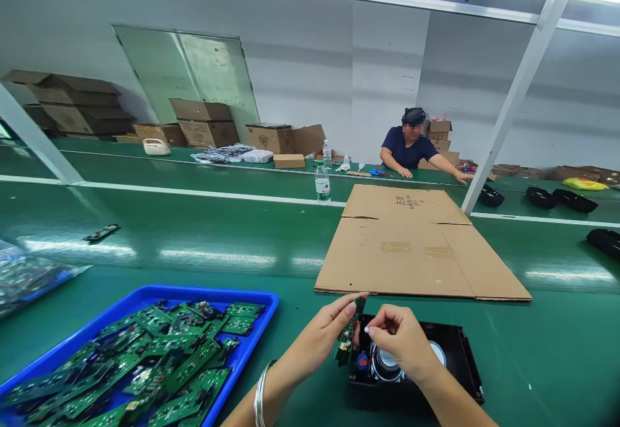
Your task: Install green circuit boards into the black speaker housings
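My left hand is closed on a green circuit board, held tilted on edge over the left end of a black speaker housing. Beside it, my right hand pinches a small white connector close to the board's face. Inside the open housing sits a round speaker, with thin red and blue wires near it. A second round speaker is partly hidden behind my right hand. Whether the connector touches the board I cannot tell.
A blue tray piled with circuit boards stands at left, near a plastic bag of parts. Flat cardboard lies ahead. A lone board and a water bottle are farther off. A co-worker sits across the benches.
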`<action>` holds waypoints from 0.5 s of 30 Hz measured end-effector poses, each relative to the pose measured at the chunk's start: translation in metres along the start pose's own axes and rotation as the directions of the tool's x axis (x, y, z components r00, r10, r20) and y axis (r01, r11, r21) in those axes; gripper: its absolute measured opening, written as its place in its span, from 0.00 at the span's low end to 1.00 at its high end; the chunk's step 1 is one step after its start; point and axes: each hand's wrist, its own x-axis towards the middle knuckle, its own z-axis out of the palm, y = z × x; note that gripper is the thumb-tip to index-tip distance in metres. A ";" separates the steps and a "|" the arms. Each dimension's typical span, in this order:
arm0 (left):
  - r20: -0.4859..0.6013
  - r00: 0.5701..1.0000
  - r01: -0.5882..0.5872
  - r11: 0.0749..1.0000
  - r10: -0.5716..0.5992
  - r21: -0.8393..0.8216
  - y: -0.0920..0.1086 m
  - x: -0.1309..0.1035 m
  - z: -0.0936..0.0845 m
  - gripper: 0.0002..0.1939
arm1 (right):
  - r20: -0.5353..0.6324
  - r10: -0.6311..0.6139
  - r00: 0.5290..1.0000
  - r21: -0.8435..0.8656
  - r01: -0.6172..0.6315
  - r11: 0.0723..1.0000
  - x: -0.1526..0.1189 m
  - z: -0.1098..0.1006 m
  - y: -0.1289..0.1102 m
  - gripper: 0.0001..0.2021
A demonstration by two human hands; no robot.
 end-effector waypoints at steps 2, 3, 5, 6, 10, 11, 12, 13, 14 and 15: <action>-0.013 1.000 0.016 0.999 -0.015 0.031 -0.001 0.000 0.003 0.31 | -0.085 -0.269 0.959 -0.323 0.229 0.918 -0.003 0.006 0.003 0.06; -0.017 0.999 0.029 0.999 -0.028 0.035 -0.001 -0.001 0.004 0.30 | -0.102 -0.421 0.901 -0.469 0.330 0.819 -0.005 0.009 0.004 0.07; -0.033 0.998 0.048 0.998 -0.047 0.041 -0.002 -0.001 0.006 0.29 | -0.077 -0.657 0.750 -0.659 0.456 0.598 -0.007 0.013 0.006 0.09; -0.042 0.998 0.050 0.998 -0.048 0.047 -0.002 -0.001 0.006 0.28 | -0.053 -0.724 0.688 -0.707 0.486 0.513 -0.008 0.015 0.006 0.10; -0.049 0.998 0.044 0.997 -0.041 0.059 -0.003 -0.001 0.007 0.25 | 0.039 -0.809 0.586 -0.801 0.502 0.325 -0.010 0.018 0.006 0.13; -0.049 0.998 0.042 0.998 -0.040 0.054 -0.003 -0.001 0.007 0.25 | 0.062 -0.816 0.575 -0.823 0.492 0.284 -0.011 0.018 0.006 0.13; -0.049 0.998 0.040 0.998 -0.038 0.048 -0.004 0.000 0.007 0.25 | 0.086 -0.823 0.562 -0.844 0.480 0.240 -0.011 0.018 0.006 0.14; -0.051 0.998 0.036 0.998 -0.034 0.042 -0.004 0.000 0.008 0.25 | 0.112 -0.827 0.551 -0.862 0.468 0.195 -0.012 0.018 0.006 0.15; -0.058 0.998 0.032 0.999 -0.030 0.039 -0.005 0.001 0.009 0.24 | 0.133 -0.830 0.541 -0.877 0.454 0.155 -0.013 0.019 0.006 0.15; -0.068 0.997 0.030 0.999 -0.027 0.037 -0.005 0.001 0.009 0.23 | 0.150 -0.833 0.532 -0.889 0.442 0.122 -0.013 0.019 0.006 0.15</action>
